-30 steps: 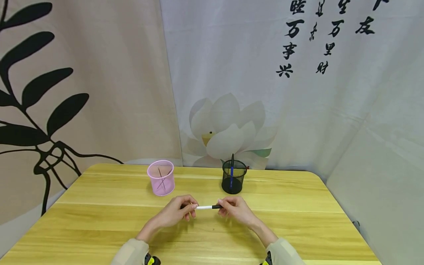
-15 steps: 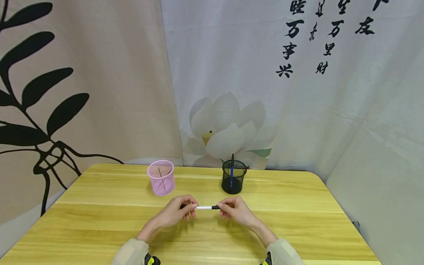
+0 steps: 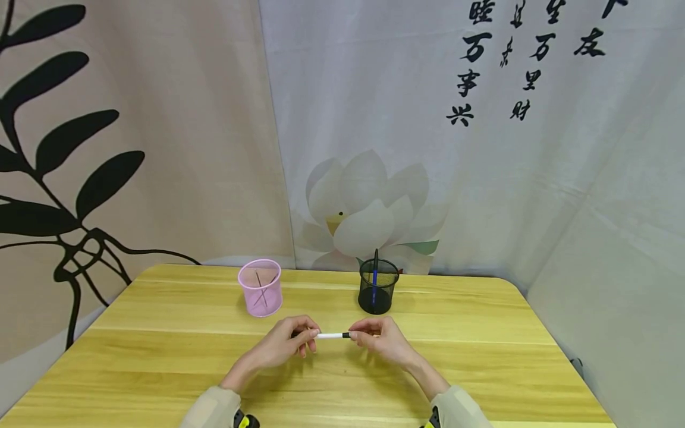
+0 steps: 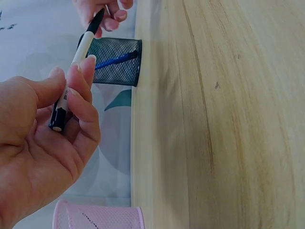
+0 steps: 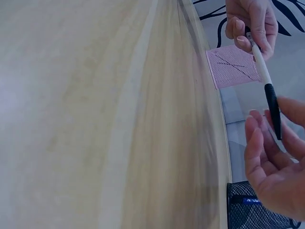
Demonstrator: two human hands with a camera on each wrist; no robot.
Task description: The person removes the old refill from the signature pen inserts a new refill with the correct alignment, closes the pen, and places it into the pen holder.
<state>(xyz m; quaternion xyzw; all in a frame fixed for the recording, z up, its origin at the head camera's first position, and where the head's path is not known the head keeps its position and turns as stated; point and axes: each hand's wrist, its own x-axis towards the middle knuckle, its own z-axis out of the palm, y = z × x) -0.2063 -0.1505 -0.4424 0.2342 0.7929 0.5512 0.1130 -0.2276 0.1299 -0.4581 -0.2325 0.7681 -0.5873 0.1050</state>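
Observation:
A slim pen [image 3: 330, 336] with a white barrel and black ends is held level above the wooden table, between both hands. My left hand [image 4: 57, 119] pinches its rear part between thumb and fingers, covering some of the barrel. At the other end, my right hand [image 5: 279, 152] has its thumb against the tapered black end [image 5: 272, 107], with curled fingers around it. The pen's point shows between those fingers in the right wrist view. Behind the hands stand a pink mesh pen cup [image 3: 261, 297] on the left and a black mesh pen cup [image 3: 366, 297] on the right.
A blue pen [image 3: 375, 276] stands in the black cup, its dark top above the rim. The wooden table [image 3: 471, 351] has rounded back corners. A fabric backdrop [image 3: 214, 148] printed with leaves, a lotus and black characters hangs behind it.
My right hand has shifted slightly left along the pen's black end, so less black shows in the head view. My left hand and both cups stay in place.

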